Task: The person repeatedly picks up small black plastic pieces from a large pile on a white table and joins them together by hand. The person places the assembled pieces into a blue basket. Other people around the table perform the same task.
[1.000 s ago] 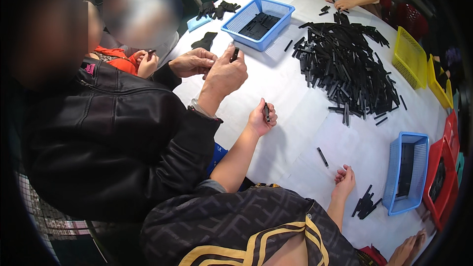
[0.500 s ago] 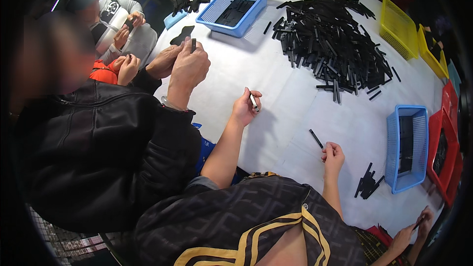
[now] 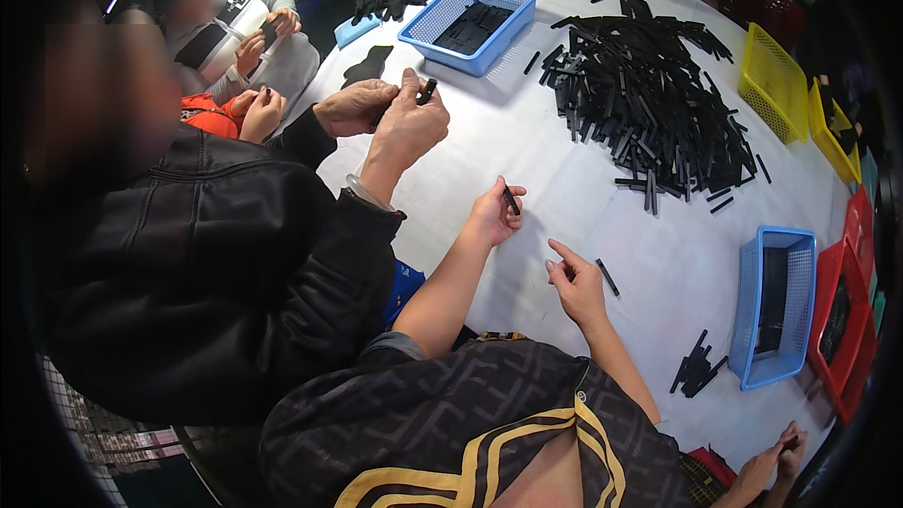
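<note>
My left hand [image 3: 493,216] is above the white table [image 3: 555,160], its fingers closed round a slim black bar [image 3: 511,200] that shows its dark side. To its right, my right hand [image 3: 578,290] has the index finger stretched out and the thumb apart, with nothing visible in it. A second black bar [image 3: 608,278] lies on the table just right of those fingers. Beyond, a large heap of similar black bars [image 3: 649,103] covers the far right part of the table.
A co-worker's hands [image 3: 400,118] hold a black piece close on my left. Blue baskets with black pieces stand at the far left [image 3: 527,11] and right [image 3: 800,320]. Near the right basket lies a small pile of bars [image 3: 698,364]. Yellow [image 3: 771,85] and red baskets [image 3: 847,339] line the right edge.
My right hand has left the bar on the table and moved left, nearer my left hand. The bar in my left hand has turned from a pale, shiny side to a dark one.
</note>
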A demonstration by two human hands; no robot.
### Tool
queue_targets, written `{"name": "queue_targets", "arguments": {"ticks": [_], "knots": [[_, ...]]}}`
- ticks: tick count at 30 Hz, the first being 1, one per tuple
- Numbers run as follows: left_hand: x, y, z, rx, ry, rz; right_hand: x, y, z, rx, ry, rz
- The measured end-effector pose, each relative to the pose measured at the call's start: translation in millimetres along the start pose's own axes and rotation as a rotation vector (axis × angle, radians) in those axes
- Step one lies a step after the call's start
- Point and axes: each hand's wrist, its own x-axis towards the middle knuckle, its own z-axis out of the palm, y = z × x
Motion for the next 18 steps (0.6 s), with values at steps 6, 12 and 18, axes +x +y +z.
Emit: {"name": "queue_targets", "arguments": {"ticks": [6, 12, 18], "knots": [[-4.7, 9.1, -3.5, -0.084, -0.045, 0.015, -10.7, 13.7, -4.5, -0.002, 0.031, 0.077], [-6.4, 12.7, 7.6, 0.003, -0.006, 0.016, -17.3, 28.9, -12.9, 0.047, 0.100, 0.161], [4.9, 11.7, -2.1, 0.119, -0.022, 0.055, -23.7, 32.8, -27.1, 0.069, 0.253, 0.161]]}}
